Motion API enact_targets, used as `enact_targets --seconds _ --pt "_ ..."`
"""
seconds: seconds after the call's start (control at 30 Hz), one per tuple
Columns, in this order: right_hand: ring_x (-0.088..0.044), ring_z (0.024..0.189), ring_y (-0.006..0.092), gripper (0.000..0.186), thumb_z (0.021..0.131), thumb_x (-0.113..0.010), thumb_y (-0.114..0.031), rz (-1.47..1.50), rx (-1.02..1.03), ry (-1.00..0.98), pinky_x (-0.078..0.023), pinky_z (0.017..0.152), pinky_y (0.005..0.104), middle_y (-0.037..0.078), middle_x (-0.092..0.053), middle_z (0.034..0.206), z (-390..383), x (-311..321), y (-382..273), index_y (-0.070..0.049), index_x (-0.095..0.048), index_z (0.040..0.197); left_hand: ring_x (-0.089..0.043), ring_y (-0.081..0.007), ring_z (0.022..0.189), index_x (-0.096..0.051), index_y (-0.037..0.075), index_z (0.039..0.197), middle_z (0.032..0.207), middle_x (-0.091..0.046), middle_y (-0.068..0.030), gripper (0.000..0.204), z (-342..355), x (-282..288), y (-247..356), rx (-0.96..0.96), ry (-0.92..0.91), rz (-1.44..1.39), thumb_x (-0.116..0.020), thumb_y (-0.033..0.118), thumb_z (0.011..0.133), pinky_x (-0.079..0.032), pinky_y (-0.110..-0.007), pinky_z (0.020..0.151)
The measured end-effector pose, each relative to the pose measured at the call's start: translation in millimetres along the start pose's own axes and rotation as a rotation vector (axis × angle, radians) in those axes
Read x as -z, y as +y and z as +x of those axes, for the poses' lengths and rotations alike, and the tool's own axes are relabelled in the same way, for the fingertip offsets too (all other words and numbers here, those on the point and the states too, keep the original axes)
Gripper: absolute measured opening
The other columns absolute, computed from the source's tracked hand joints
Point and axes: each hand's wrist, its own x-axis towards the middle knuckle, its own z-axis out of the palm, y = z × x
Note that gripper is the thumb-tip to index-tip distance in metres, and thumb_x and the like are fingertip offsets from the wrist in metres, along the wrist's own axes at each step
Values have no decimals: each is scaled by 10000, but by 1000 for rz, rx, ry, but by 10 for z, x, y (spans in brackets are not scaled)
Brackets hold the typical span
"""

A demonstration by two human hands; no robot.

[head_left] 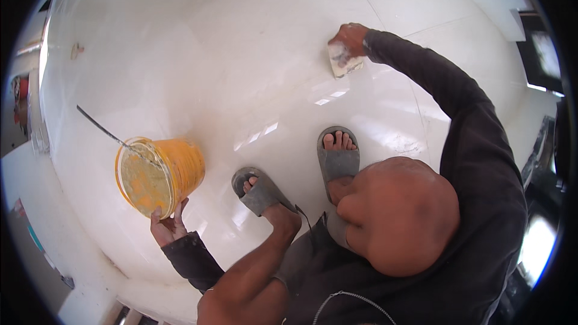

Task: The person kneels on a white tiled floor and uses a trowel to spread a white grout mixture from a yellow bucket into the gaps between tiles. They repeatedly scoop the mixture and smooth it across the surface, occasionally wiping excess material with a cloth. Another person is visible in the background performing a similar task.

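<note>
Lower left: left hand [170, 225] is gripping yellow bucket [158, 174]; uneven pulling could tip it. Upper right: right hand [349, 40] is clasping cream block [344, 68].

**White, shiny floor** [241, 42]

Thin joints [418, 105] run between its glossy tiles [448, 54] on our right, and bright reflections [256, 136] streak its middle. At our left we see a yellow bucket [190, 162] on it (whether it leans, we cannot tell). Two grey sandals [342, 162], both worn, stand apart near the centre. Beyond them, a pale block [348, 68] is held at the surface.
</note>
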Motion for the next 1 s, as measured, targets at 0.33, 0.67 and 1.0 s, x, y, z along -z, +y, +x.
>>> enact_targets --seconds 0.33,0.67,1.0 --pt "-597 999 324 685 608 -755 -566 -6 -20 121 -466 862 435 140 -656 1006 201 258 -129 -179 -618 1156 -559 -516 1006 -284 -59 1342 1233 -479 -297 586 -78 29 69 -11 -28 18 -497 80 815 -597 -478 771" --pt "-585 1024 322 509 736 -727 -396 7 74 181 -461 882 419 128 -644 1015 503 95 -875 -184 -592 1179 -537 -549 1012 -265 -70 1342 1256 -450 -316 580 17 62 34 30 -55 -13 -476 73 821 -613 -460 736" --pt "-548 1103 291 759 611 -772 -553 11 35 -68 -428 947 433 144 -577 1178 556 -59 -750 -206 -558 1251 -539 -561 993 -256 -79 1339 1258 -445 -320 593 31 60 6 44 -100 -12 -484 79 816 -609 -458 745"
